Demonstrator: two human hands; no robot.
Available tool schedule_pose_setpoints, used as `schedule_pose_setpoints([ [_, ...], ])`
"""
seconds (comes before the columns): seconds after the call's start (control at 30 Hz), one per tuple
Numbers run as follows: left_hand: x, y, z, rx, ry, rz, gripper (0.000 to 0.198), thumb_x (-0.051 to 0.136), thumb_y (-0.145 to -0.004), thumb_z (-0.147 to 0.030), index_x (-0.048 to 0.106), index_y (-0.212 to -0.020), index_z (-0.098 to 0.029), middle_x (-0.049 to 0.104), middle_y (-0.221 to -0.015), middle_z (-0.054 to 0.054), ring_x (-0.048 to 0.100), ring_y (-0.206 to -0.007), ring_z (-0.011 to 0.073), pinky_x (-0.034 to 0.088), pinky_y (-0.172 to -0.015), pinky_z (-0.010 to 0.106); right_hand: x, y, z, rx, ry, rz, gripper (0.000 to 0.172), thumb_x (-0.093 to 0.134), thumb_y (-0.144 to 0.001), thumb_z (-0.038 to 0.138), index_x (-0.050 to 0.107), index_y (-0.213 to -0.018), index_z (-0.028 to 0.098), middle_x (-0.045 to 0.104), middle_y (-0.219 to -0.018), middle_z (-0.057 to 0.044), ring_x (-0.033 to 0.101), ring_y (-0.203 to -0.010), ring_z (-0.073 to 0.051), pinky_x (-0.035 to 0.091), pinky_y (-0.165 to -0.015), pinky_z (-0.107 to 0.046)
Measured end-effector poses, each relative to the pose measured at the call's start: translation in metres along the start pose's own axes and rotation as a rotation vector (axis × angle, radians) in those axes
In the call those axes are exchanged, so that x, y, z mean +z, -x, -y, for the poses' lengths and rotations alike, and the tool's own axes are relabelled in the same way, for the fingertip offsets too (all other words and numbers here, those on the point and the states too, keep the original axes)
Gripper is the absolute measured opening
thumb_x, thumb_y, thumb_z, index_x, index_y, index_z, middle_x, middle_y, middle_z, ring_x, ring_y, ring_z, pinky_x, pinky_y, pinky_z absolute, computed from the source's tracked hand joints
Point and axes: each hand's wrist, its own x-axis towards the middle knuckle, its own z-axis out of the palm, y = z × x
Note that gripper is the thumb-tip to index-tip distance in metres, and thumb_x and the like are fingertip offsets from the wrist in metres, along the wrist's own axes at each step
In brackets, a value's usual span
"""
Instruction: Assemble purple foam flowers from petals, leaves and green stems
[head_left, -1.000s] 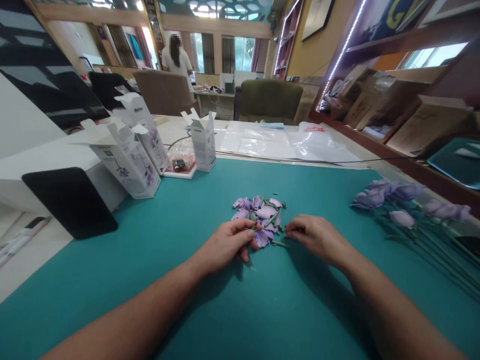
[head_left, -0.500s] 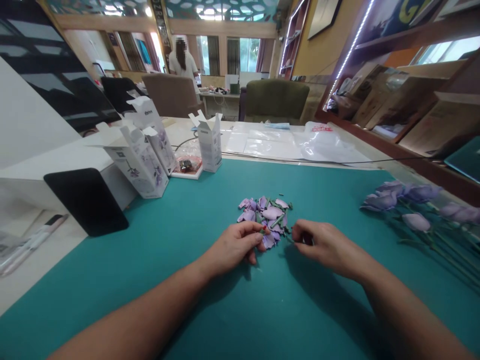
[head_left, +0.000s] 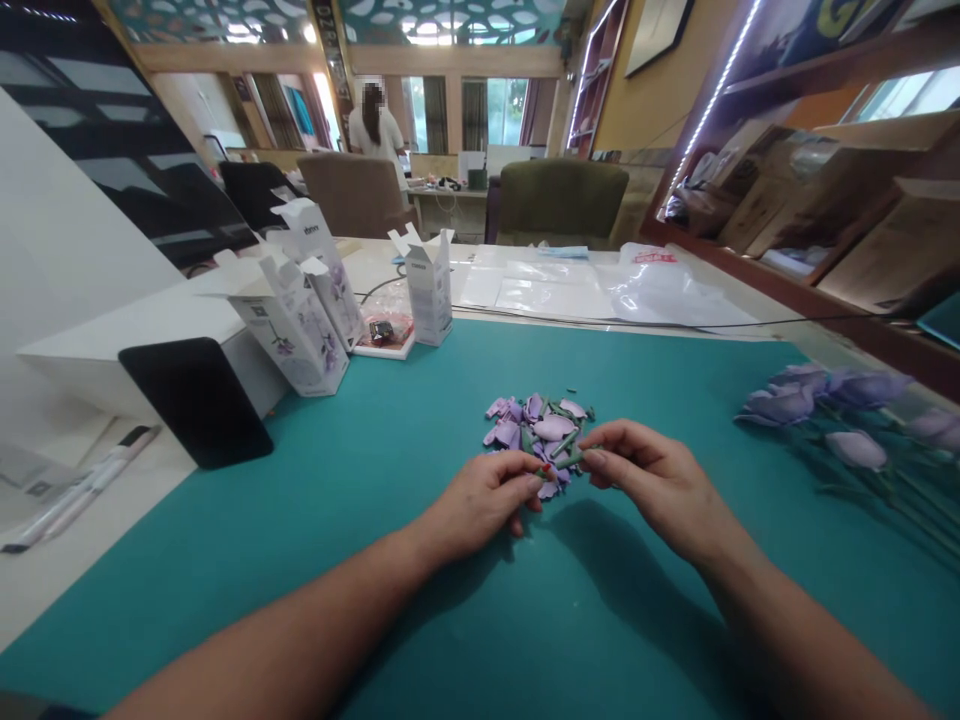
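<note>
My left hand (head_left: 484, 502) is closed in a pinch on a small red-tipped piece (head_left: 547, 468), most of it hidden by the fingers. Between the thumb and fingers of my right hand (head_left: 664, 482) is a short green stem piece (head_left: 570, 461), its free end close to the red tip. Whether the two pieces touch, I cannot tell. Just beyond and under the fingertips lies a heap of loose purple petal pieces (head_left: 553, 428) mixed with green bits, on the teal mat (head_left: 420, 430).
Several purple toy flowers (head_left: 784, 405) on green stems lie at the right. Opened white cartons (head_left: 300, 335), a propped black tablet-like panel (head_left: 196, 402) and pens (head_left: 90, 490) stand or lie at left. Clear plastic bags (head_left: 660, 285) cover the far table. A person (head_left: 375, 125) stands in the background.
My right hand has come left and turned, bringing the green stem piece to my left hand's red-tipped piece. The whole view has shifted slightly.
</note>
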Motion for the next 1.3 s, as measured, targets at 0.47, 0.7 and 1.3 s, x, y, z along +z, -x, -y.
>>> schedule_pose_setpoints([
  [0.47, 0.000, 0.001, 0.001, 0.056, -0.191, -0.029, 0.028, 0.048, -0.083, -0.030, 0.065, -0.098, -0.014, 0.061, -0.073, 0.002, 0.050, -0.052, 0.0094, 0.041, -0.055, 0.023, 0.004, 0.003, 0.002, 0.046, -0.037, 0.006, 0.026, 0.067, -0.072, 0.044, 0.065, -0.076, 0.019, 0.063, -0.063, -0.001, 0.057, -0.058, -0.013, 0.050, -0.053, -0.025],
  [0.7, -0.001, 0.002, 0.001, 0.166, -0.399, -0.081, 0.028, 0.045, -0.086, -0.030, 0.069, -0.092, -0.017, 0.065, -0.076, 0.003, 0.056, -0.071, 0.0155, 0.040, -0.064, 0.025, 0.005, 0.003, 0.001, 0.034, -0.042, 0.030, 0.024, 0.067, -0.073, 0.042, 0.064, -0.077, 0.019, 0.064, -0.063, -0.001, 0.057, -0.057, -0.012, 0.049, -0.053, -0.025],
  [1.3, 0.002, 0.003, 0.004, 0.240, -0.627, -0.186, 0.026, 0.046, -0.090, -0.027, 0.068, -0.100, -0.020, 0.070, -0.097, 0.004, 0.061, -0.089, 0.0176, 0.044, -0.078, 0.027, 0.014, 0.006, -0.003, 0.103, -0.176, 0.024, 0.028, 0.069, -0.072, 0.043, 0.058, -0.074, 0.017, 0.065, -0.063, -0.001, 0.061, -0.058, -0.012, 0.051, -0.055, -0.024],
])
